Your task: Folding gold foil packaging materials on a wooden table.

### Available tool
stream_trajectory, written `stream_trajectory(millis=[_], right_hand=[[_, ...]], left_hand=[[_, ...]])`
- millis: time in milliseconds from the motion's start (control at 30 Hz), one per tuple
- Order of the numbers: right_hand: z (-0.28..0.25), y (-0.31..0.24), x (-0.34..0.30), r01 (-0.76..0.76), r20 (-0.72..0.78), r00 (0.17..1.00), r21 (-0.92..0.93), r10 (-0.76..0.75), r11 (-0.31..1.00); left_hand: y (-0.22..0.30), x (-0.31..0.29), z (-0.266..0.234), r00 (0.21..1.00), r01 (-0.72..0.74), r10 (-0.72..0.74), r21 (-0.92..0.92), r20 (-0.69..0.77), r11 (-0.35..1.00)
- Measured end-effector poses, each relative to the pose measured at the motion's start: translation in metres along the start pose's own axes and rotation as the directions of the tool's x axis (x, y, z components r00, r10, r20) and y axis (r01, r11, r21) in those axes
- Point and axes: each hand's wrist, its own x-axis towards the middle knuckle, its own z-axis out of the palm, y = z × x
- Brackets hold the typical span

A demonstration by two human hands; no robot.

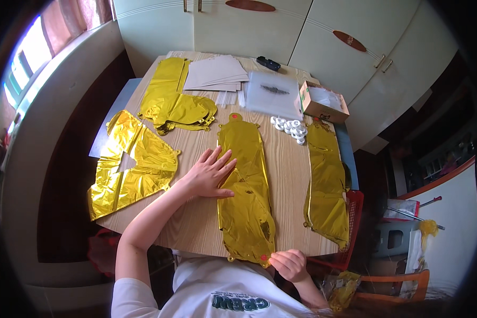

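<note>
The right hand (290,264) is curling over the near tip of the middle gold foil balloon (245,185), so the fingertips are hiding whatever sits at that end. The left hand (213,174) is covering part of the balloon's left edge. The stacked foil balloons (177,106) are overlapping, their shapes not readable. The small black object (268,63) at the far end of the surface (196,222) is staying too small to identify. The open cardboard box (323,102) is showing only pale, blurred contents.
</note>
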Motion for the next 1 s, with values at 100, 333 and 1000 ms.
stream_trajectory(millis=[100,333,1000], right_hand=[[0.000,0.001,-0.001,-0.017,0.000,1.000,0.006,0.017,1.000],[0.002,0.003,-0.005,-0.029,-0.006,1.000,-0.008,0.029,1.000],[-0.013,0.011,0.014,-0.131,-0.014,0.990,0.256,0.139,0.958]], left_hand=[[-0.002,0.003,-0.001,1.000,-0.002,0.002,0.001,0.018,1.000],[-0.006,0.009,-0.001,1.000,-0.013,0.013,0.009,0.028,1.000],[-0.004,0.004,-0.001,0.999,0.005,-0.009,-0.069,-0.049,0.998]])
